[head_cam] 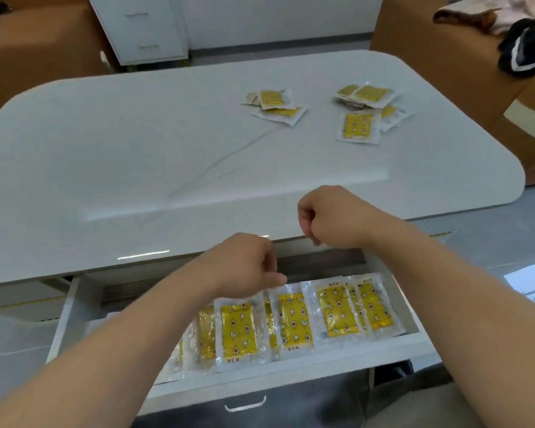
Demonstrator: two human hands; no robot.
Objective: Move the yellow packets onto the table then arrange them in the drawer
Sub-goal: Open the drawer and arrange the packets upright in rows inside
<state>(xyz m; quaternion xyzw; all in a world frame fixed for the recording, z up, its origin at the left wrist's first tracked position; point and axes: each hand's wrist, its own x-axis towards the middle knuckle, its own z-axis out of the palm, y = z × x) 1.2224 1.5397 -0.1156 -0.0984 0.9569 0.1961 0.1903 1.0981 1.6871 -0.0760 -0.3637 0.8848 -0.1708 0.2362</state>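
Several packets (357,126) sit upper right; my L hand (244,267) curled over drawer (291,375) row, grip unclear; R hand (331,217) curled, empty. I'd fetch next, keep overlaps even.

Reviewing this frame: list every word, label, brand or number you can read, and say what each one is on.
No text here can be read.
On the yellow packets in the drawer: small dark print at the top and bottom edges, too blurred to read.
On the loose packets on the table: any print is too small to read.
On the white sheet at the right edge: dark marks, illegible.
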